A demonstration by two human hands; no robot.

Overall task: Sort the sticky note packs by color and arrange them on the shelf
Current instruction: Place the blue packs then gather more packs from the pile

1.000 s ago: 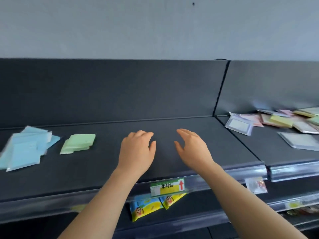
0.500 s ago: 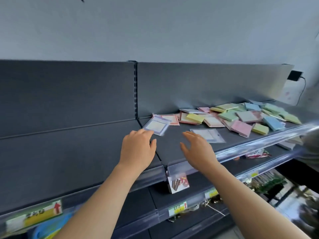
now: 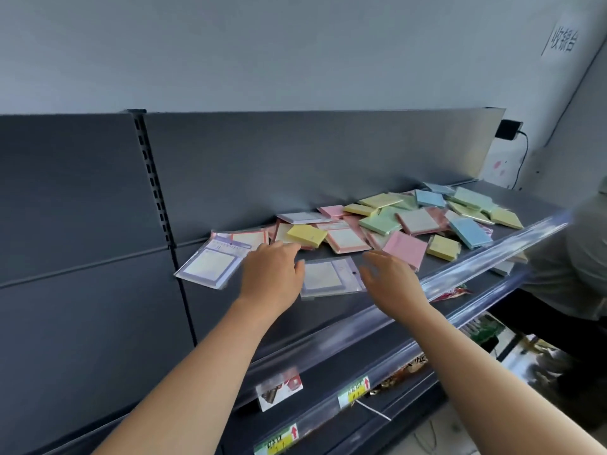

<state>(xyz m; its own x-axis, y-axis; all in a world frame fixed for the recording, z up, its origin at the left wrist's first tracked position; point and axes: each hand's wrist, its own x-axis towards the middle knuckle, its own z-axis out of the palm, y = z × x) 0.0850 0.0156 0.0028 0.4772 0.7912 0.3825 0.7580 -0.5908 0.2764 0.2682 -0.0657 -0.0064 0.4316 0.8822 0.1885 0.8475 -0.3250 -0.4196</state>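
Both bare forearms are stretched forward over the shelf (image 3: 203,310) from the bottom of the view. Between the hands lies the clear-sleeved pack (image 3: 328,277), flat on the shelf with a pale pad inside.

The left hand (image 3: 272,274) sits just left of that pack, palm down, fingers loose and fairly straight. Its thumb is close by the pack's left edge; whether it touches, I can't tell. It holds nothing. The right hand (image 3: 391,280) is over the pack's right edge, fingers spread wide and relaxed, a bit blurred, holding nothing either.

Left of the clear-sleeved pack, beyond the left hand, a purple-bordered pack (image 3: 208,266) lies askew. Just behind the clear-sleeved pack, a yellow pack (image 3: 307,234) rests on top of red-bordered ones, with the left fingertips (image 3: 289,247) near its front corner.

Behind and to the right of the clear-sleeved pack lies a pink pack (image 3: 405,249), close to the right hand's fingers. Further right the mixed heap (image 3: 417,221) runs on in yellow, green, blue and pink, overlapping every which way. A blue pack (image 3: 469,233) sits toward its front.
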